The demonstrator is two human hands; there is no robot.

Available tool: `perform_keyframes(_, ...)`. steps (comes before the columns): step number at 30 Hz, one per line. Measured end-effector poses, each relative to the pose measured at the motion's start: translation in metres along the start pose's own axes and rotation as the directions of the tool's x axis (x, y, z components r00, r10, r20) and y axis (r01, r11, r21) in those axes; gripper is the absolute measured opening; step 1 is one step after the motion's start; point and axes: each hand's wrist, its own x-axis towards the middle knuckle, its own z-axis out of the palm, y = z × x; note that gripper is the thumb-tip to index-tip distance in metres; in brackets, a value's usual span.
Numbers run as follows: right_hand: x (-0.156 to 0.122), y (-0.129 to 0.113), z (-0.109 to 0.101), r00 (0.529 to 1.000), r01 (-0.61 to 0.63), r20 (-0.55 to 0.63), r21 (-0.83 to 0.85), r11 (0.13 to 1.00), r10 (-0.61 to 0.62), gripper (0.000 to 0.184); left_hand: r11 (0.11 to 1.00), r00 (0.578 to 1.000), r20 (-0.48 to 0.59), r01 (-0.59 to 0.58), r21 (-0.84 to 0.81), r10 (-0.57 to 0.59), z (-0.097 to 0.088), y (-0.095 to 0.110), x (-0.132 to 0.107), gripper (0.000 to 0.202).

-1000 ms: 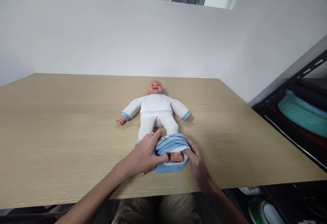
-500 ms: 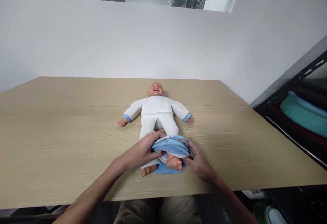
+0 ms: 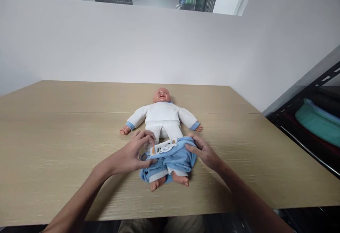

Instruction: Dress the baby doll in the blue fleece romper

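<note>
A baby doll [image 3: 162, 114] in a white top with blue cuffs lies face up, its feet toward me. Blue fleecy trousers [image 3: 175, 158] with white trim and a printed face are bunched around its lower legs. Both bare feet stick out of the leg openings. My left hand [image 3: 130, 155] is beside the trousers' left side, thumb and fingers curved apart, the thumb touching the cloth. On the other side my right hand [image 3: 203, 151] pinches the waist edge between thumb and fingers. The doll's knees are partly hidden by the cloth.
The wooden table [image 3: 66, 137] runs back to a white wall [image 3: 132, 45]. A black metal rack [image 3: 308, 137] stands at the right, with folded teal cloth [image 3: 318, 119] on it. The table's front edge is close to my lap.
The trousers have been opened out from a bunched roll, and both feet now come through the leg openings. My left hand has shifted left and loosened; my right hand stays at the waist edge.
</note>
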Motion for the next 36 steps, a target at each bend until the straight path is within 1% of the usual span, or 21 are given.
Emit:
perform_keyframes(2,0.014,0.004,0.002,0.998,0.020,-0.051,0.010,1.000,-0.020,0.026,0.996,1.000,0.001,0.013,-0.089,-0.013,-0.001,-0.006,0.002,0.023)
perform_keyframes(4,0.024,0.014,0.006,0.993,0.013,-0.120,0.025,1.000,-0.010,0.027,0.977,0.999,-0.031,0.034,-0.212,-0.042,0.004,-0.013,0.003,0.016)
perform_keyframes(6,0.027,0.026,0.011,0.982,-0.024,-0.182,0.084,0.996,0.039,0.028,0.938,0.991,-0.076,0.075,-0.337,-0.107,0.012,-0.019,0.000,0.016)
perform_keyframes(8,0.024,0.037,0.016,0.970,-0.080,-0.210,0.205,0.975,0.123,0.029,0.896,0.976,-0.094,0.141,-0.421,-0.197,0.022,-0.023,-0.006,0.021)
perform_keyframes(10,0.019,0.042,0.020,0.958,-0.125,-0.201,0.351,0.928,0.205,0.029,0.859,0.962,-0.059,0.210,-0.467,-0.268,0.030,-0.025,-0.014,0.025)
perform_keyframes(12,0.016,0.040,0.023,0.952,-0.149,-0.175,0.449,0.881,0.250,0.028,0.826,0.956,0.000,0.254,-0.504,-0.294,0.034,-0.025,-0.021,0.027)
perform_keyframes(14,0.014,0.035,0.025,0.951,-0.153,-0.169,0.474,0.867,0.260,0.027,0.798,0.956,0.047,0.269,-0.540,-0.291,0.034,-0.023,-0.024,0.025)
perform_keyframes(16,0.014,0.032,0.025,0.952,-0.146,-0.175,0.456,0.878,0.249,0.026,0.775,0.963,0.064,0.251,-0.580,-0.264,0.032,-0.022,-0.023,0.022)
perform_keyframes(19,0.017,0.034,0.025,0.955,-0.141,-0.182,0.419,0.897,0.236,0.026,0.748,0.976,0.034,0.186,-0.637,-0.214,0.032,-0.023,-0.019,0.029)
perform_keyframes(21,0.019,0.038,0.023,0.949,-0.153,-0.192,0.410,0.899,0.249,0.028,0.736,0.976,0.013,0.172,-0.655,-0.216,0.034,-0.025,-0.017,0.031)
perform_keyframes(23,0.022,0.041,0.020,0.946,-0.156,-0.204,0.400,0.903,0.254,0.030,0.716,0.973,0.015,0.181,-0.674,-0.232,0.035,-0.027,-0.015,0.034)
perform_keyframes(26,0.027,0.042,0.015,0.949,-0.132,-0.214,0.391,0.911,0.230,0.030,0.666,0.968,0.076,0.221,-0.712,-0.240,0.032,-0.031,-0.013,0.039)
perform_keyframes(28,0.028,0.041,0.013,0.953,-0.126,-0.205,0.397,0.909,0.222,0.031,0.642,0.967,0.125,0.241,-0.728,-0.222,0.026,-0.033,-0.011,0.041)
perform_keyframes(29,0.028,0.040,0.011,0.957,-0.123,-0.196,0.394,0.911,0.214,0.032,0.640,0.969,0.132,0.236,-0.731,-0.208,0.022,-0.033,-0.010,0.041)
perform_keyframes(31,0.028,0.037,0.009,0.970,-0.109,-0.170,0.335,0.936,0.174,0.032,0.662,0.980,0.092,0.188,-0.726,-0.178,0.013,-0.033,-0.005,0.040)
perform_keyframes(34,0.036,0.029,0.006,0.987,-0.041,-0.148,0.171,0.984,0.067,0.028,0.707,0.983,-0.060,0.081,-0.703,-0.172,-0.001,-0.032,0.008,0.039)
perform_keyframes(36,0.048,0.021,0.003,0.990,0.004,-0.139,0.119,0.993,0.012,0.026,0.725,0.965,-0.180,0.015,-0.689,-0.191,-0.009,-0.033,0.023,0.039)
